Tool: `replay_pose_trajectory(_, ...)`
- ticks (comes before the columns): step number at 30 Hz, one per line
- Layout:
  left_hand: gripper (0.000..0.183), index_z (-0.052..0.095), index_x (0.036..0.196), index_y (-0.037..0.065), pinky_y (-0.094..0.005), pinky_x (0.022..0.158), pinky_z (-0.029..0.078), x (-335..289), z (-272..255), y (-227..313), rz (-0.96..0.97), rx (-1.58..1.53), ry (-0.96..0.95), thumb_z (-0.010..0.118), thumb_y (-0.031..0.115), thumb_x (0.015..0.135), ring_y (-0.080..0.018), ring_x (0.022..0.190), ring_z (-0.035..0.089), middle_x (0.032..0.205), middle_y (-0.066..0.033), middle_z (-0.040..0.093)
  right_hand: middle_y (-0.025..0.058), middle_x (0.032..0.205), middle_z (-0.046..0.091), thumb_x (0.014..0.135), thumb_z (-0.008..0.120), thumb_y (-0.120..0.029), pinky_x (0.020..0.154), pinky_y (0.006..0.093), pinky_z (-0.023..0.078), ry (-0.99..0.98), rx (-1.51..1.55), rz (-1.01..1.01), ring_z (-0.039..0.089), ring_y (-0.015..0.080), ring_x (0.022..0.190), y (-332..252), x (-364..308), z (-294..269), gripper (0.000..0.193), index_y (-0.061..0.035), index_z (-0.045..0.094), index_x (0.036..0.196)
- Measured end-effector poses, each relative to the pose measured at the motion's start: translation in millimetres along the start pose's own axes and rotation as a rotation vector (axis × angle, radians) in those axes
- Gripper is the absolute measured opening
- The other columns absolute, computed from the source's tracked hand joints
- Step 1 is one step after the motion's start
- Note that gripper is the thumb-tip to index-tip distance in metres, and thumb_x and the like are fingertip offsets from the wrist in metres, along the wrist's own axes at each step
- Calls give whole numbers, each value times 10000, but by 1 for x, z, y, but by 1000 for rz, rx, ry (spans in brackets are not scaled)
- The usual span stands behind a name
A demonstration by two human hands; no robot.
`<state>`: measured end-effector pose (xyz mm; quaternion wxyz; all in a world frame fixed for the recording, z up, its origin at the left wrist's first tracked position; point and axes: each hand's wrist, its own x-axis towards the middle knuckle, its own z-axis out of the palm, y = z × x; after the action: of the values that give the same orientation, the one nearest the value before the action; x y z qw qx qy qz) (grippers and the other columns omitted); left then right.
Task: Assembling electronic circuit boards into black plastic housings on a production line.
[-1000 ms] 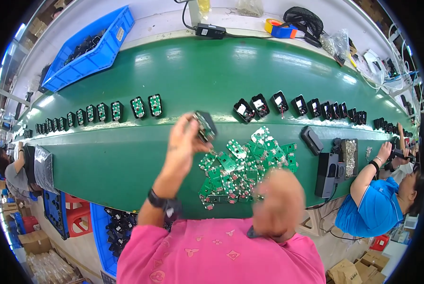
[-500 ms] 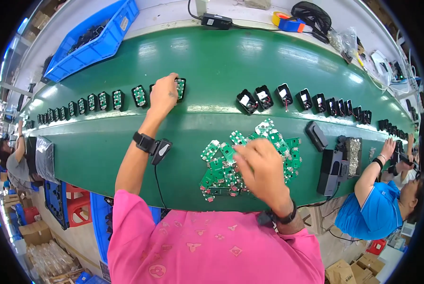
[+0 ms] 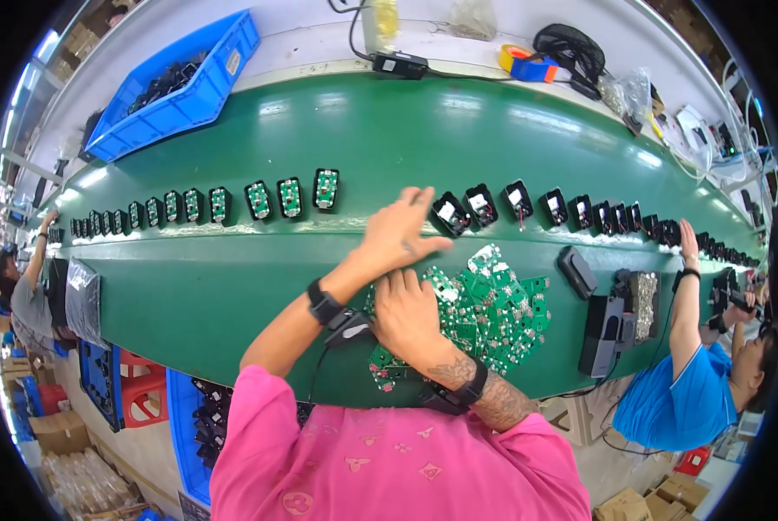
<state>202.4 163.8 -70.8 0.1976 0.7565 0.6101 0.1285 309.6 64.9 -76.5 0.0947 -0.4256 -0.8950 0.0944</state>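
My left hand [image 3: 397, 230] is open above the bench, its fingers reaching toward a black housing [image 3: 450, 214] with a white part and wires inside. That housing is the nearest of a row on the right; whether the fingertips touch it is hard to tell. Below it, my right hand [image 3: 406, 314] is closed, fingers bent and together, at the left edge of a heap of green circuit boards [image 3: 502, 304]. What those fingers hold is hidden. On the left, a black housing with a green board in it [image 3: 325, 189] ends a row of similar filled ones.
A blue crate [image 3: 176, 91] with black parts stands at the far left. Right of the heap lie a black oblong case [image 3: 577, 272] and a dark grey device [image 3: 604, 326]. A co-worker in blue [image 3: 680, 395] reaches to the right row; another person [image 3: 28, 291] sits far left.
My left hand has left the filled housing at the end of the left row and moved right toward the wired housings. The right hand has moved left and down to the heap's edge.
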Motion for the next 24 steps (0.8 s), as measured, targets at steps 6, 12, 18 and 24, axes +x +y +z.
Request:
replay_pose_trajectory(6, 1216, 193, 1513, -103, -479, 869, 544, 24, 13, 23, -7, 56, -44, 760, 627, 723, -409, 1081, 628, 1323, -286, 537, 135, 989, 592, 716, 798, -196, 773, 425, 456, 81, 289, 37, 562, 317, 955, 17, -26, -20, 458, 0, 570, 1061)
replay_pose_trajectory(12, 909, 358, 1448, -87, -465, 860, 544, 32, 34, 1, 28, -29, 192, 733, 449, 817, -396, 1050, 646, 1240, -272, 594, 142, 978, 594, 742, 794, -152, 815, 425, 462, 196, 406, 81, 559, 334, 931, 40, -28, -10, 380, -8, 609, 1041)
replay_pose_trajectory(18, 484, 611, 1159, -11, -393, 746, 551, 27, 7, -32, -29, -452, 395, 755, 318, 834, -301, 821, 697, 929, -186, 684, 116, 1026, 573, 721, 820, -190, 827, 431, 443, 17, 346, 26, 523, 298, 1032, 31, -21, -19, 405, -41, 661, 1062)
replay_pose_trajectory(24, 326, 631, 1144, 19, -303, 692, 545, -18, -13, -57, -278, -750, 404, 723, 188, 882, -169, 802, 690, 943, -95, 677, 89, 1021, 578, 697, 806, -144, 815, 415, 432, -4, 262, -133, 511, 292, 1036, 16, -5, -6, 358, -50, 672, 1015)
